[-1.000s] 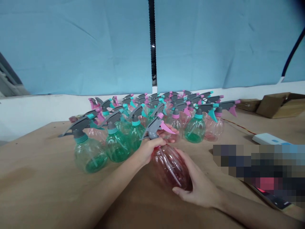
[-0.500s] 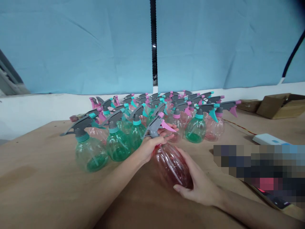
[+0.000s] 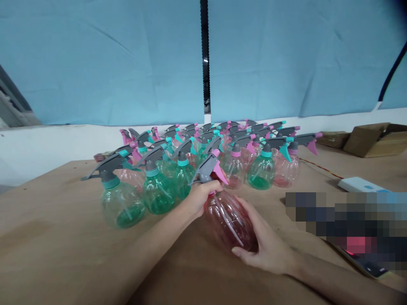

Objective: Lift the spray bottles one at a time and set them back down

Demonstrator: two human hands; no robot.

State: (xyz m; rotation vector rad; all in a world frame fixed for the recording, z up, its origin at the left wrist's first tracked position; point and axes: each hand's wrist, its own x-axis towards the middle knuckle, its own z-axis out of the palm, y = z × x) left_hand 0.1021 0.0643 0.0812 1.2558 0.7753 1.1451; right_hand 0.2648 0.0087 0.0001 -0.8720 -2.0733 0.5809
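A clear pink spray bottle (image 3: 229, 220) with a grey spray head and pink trigger tilts in front of me, its head leaning away to the left. My left hand (image 3: 206, 195) is closed round its neck, just under the spray head; some of those fingers are hidden behind it. Lower down, my right hand (image 3: 267, 243) cups the right side and base of the round body, thumb on the near side. Just beyond stand other spray bottles: a green one (image 3: 158, 190) to the left and another green one (image 3: 260, 171) to the right.
Several more green and pink spray bottles crowd the back of the wooden table (image 3: 57, 203). An open cardboard box (image 3: 375, 140) sits at the far right. Nearer are a white device (image 3: 362, 184) with a wire and a blurred-out dark object (image 3: 352, 224).
The fingers of my left hand, stretched out past the spray head before, have curled in round the bottle's neck. My right hand and the bottle have hardly moved.
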